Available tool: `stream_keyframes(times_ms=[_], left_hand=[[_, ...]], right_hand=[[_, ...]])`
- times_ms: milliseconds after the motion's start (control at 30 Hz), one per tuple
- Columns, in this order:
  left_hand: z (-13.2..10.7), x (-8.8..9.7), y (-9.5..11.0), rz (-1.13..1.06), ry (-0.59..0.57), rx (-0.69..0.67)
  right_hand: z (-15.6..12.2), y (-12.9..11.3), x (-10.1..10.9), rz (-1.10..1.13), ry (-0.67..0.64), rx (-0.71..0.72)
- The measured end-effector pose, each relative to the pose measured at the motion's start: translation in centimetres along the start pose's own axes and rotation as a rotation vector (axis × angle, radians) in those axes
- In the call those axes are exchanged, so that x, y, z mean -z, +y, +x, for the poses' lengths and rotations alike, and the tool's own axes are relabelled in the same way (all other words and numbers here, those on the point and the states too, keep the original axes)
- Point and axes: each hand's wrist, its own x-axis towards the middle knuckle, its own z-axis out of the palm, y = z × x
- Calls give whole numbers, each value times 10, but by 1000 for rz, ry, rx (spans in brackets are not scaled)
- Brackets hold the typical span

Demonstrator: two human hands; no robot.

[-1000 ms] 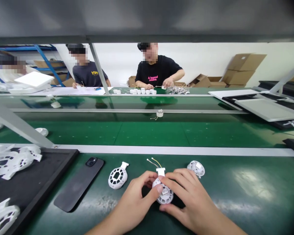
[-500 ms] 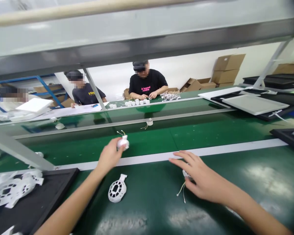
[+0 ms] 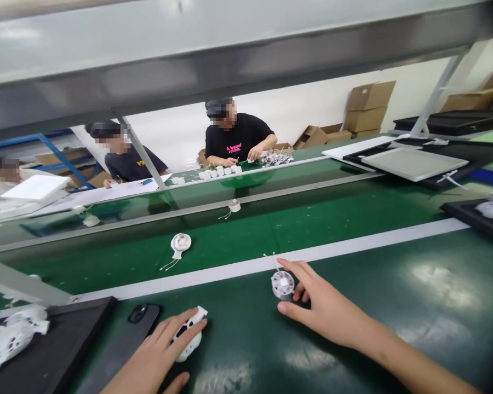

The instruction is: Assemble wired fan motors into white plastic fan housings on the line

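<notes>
My left hand [image 3: 164,342] is over a white slotted round cover [image 3: 191,339] with a short neck, fingers spread across it and partly hiding it. Whether the fingertips touch it I cannot tell. My right hand [image 3: 320,298] has its thumb and fingers apart beside a small round motor-like part [image 3: 283,284], which has a silvery, segmented face and thin wires pointing away from me. Across the white strip, a white round housing [image 3: 181,243] with a neck and two wires lies on the green belt [image 3: 230,241].
A black tray [image 3: 66,350] with white covers stands at the left, beside a dark phone [image 3: 143,317]. Another wired part [image 3: 234,206] lies farther along the belt. Black trays [image 3: 468,210] are at the right. Co-workers sit opposite, under a grey overhead beam [image 3: 230,71].
My left hand has let go of the wired housing on the belt and come back to the slotted cover. Beside my right hand, the round part's wires now point away instead of toward me.
</notes>
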Motion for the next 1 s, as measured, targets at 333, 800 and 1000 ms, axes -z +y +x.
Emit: stream_keyframes(times_ms=[333,800,1000], left_hand=[[98,-15,127,-454,460,-313],[136,-49,105,-550,91,-181],[138,-49,105,-526,74,-233]], right_hand=[[-21,-26,-23,591,-128,121],[16,31,38,-339,233,-70],[2,-7,8,-316,101,243]])
